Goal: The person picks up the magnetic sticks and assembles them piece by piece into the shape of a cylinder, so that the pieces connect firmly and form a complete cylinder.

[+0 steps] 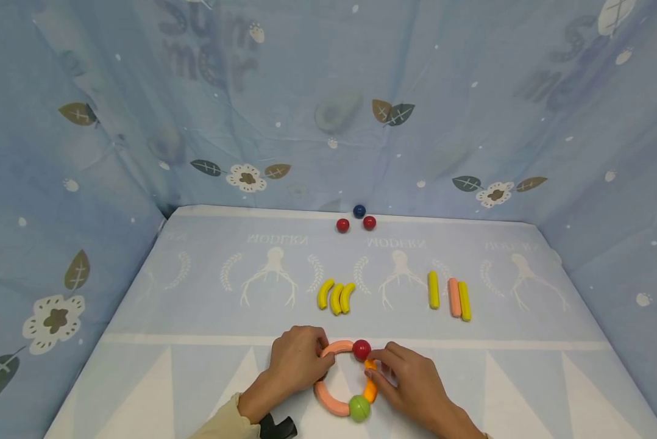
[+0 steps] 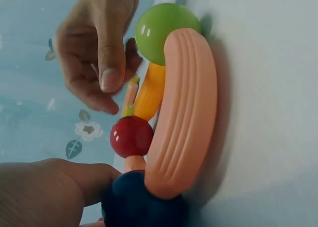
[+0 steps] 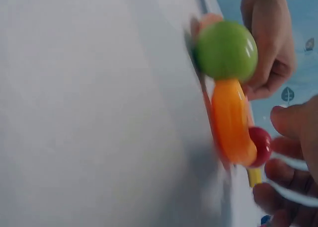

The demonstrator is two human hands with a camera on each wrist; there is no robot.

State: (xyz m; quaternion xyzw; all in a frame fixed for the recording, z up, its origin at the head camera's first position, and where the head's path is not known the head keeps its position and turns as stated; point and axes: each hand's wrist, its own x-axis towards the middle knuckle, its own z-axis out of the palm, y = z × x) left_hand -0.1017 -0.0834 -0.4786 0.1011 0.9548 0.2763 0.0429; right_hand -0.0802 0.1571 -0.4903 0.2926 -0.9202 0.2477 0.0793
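Observation:
A ring of toy pieces lies on the cloth between the hands. It joins salmon-pink curved sticks, a red ball, an orange curved stick, a green ball and a dark blue ball. At the ring's left side, my left hand holds the blue ball, with the thumb against it; the head view hides that ball behind the hand. My right hand hovers beside the orange stick, fingers loosely bent. Both wrist views show a gap between those fingers and the stick.
Short yellow curved sticks lie beyond the ring. Farther right are straight yellow sticks and a pink one. Two red balls and a blue ball sit at the back edge, before a hanging blue curtain.

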